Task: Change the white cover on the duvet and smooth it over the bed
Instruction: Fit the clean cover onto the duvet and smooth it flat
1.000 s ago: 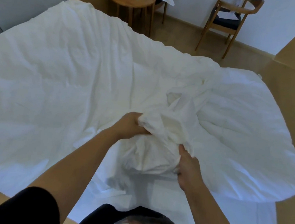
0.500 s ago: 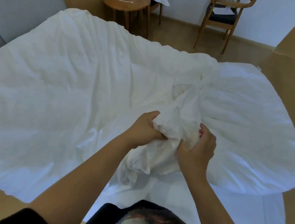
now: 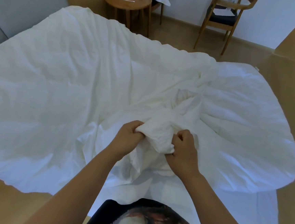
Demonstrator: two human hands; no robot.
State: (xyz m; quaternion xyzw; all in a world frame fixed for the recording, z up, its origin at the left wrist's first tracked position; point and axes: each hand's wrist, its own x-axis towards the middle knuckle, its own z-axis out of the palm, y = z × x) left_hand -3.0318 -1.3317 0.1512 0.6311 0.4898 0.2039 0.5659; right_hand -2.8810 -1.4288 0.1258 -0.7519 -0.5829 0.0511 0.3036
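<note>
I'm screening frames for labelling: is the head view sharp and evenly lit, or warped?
Head view: wide-angle bending curves the edges of the white cover; it looks bluish at right and near; left hand and right hand are fairly sharp; soft shadow lies beneath the bunch they grip.

head: worn on person's head, wide-angle | faces forward-down across rumpled white duvet cover [image 3: 74, 87] | near: dark printed shirt [image 3: 142, 218] at bottom edge | far: round wooden side table [image 3: 127, 4], top centre

Left hand [image 3: 128, 138], right hand [image 3: 184, 150] grip bunched white cover [image 3: 159, 134] over spread duvet [image 3: 56, 86].
</note>
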